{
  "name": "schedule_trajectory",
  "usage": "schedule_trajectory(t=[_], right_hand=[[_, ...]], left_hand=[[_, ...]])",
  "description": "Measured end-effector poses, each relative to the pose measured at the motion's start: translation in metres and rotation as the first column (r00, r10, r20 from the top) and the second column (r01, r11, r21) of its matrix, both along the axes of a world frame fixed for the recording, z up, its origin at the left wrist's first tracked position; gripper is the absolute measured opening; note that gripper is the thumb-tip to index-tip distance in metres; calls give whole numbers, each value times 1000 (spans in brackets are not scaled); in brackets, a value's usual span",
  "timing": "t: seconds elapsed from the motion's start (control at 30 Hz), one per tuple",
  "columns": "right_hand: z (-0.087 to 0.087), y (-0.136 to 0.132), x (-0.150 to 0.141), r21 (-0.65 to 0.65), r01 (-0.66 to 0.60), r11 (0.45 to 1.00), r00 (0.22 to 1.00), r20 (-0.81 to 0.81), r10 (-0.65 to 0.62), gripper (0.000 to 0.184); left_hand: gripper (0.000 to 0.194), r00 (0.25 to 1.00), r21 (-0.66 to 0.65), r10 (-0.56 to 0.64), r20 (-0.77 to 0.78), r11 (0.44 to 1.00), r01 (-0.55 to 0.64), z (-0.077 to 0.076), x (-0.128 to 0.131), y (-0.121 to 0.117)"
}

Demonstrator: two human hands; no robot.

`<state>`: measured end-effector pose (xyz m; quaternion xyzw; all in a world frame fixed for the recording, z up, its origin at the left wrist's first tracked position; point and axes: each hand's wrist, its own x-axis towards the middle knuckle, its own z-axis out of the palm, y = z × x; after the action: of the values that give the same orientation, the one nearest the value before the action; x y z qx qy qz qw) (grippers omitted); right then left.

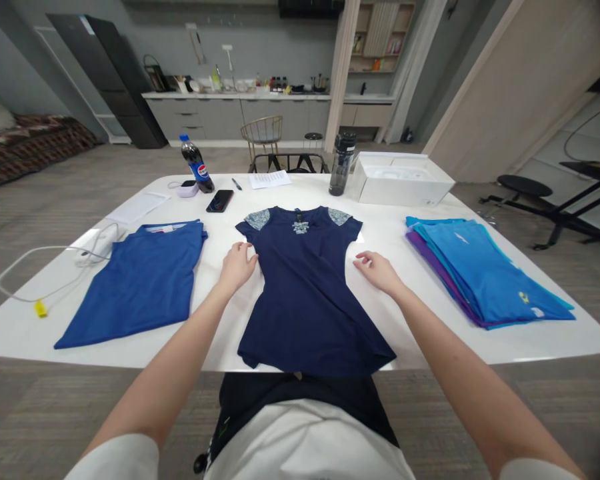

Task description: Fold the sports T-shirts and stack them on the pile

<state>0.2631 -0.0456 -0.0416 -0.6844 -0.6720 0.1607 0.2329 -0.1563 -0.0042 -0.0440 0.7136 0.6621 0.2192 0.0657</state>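
A navy short-sleeved T-shirt with patterned shoulders lies spread flat on the white table, its neck toward the far side and its hem at the near edge. My left hand rests beside its left side, just below the sleeve, fingers loosely curved and apart. On the opposite side my right hand is close to the shirt's edge, fingers slightly bent with nothing in them. Left of the navy shirt lies a folded blue shirt. A stack of folded blue and purple shirts sits to the right.
On the white table stand a cola bottle, a dark tumbler and a white box. A phone, a pen and papers lie toward the back. A white cable loops off the left edge.
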Motion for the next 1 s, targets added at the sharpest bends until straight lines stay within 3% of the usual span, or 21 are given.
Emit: schedule_trajectory(t=[0.13,0.27,0.37,0.47,0.53,0.63,0.7,0.77,0.87,0.93,1.0], right_hand=[[-6,78,-1,100,204,974,972,102,-214,43],[-8,145,5,30,371,928,912,174,-371,65],[-14,185,18,-93,328,940,929,211,-304,63],[-15,219,34,-189,210,959,963,209,-170,37],[-13,240,39,-101,235,967,958,190,-213,34],[-10,263,32,149,380,913,910,118,-398,44],[-10,268,18,208,399,893,901,90,-423,57],[-12,261,1,223,329,918,925,120,-361,71],[-16,227,-21,218,108,970,965,211,-155,63],[-17,191,-31,200,-54,978,978,210,11,49],[-16,147,-38,207,-177,962,977,159,145,38]], left_hand=[[47,989,36,84,-123,996,-80,-2,-2,76],[59,958,-9,188,-215,981,-195,-5,-10,140],[49,942,-198,194,-273,947,-252,-5,-18,186],[33,974,-357,43,-224,926,-123,3,-22,231],[31,993,-262,13,-117,964,-44,12,-16,255],[40,985,35,159,72,986,-162,22,10,275],[49,965,113,221,140,965,-237,21,32,274],[57,978,109,169,119,977,-182,14,52,259],[60,993,37,-120,18,992,119,1,66,211],[60,935,-49,-354,-14,934,353,-4,62,164],[63,878,-101,-478,-15,875,474,-3,52,112]])
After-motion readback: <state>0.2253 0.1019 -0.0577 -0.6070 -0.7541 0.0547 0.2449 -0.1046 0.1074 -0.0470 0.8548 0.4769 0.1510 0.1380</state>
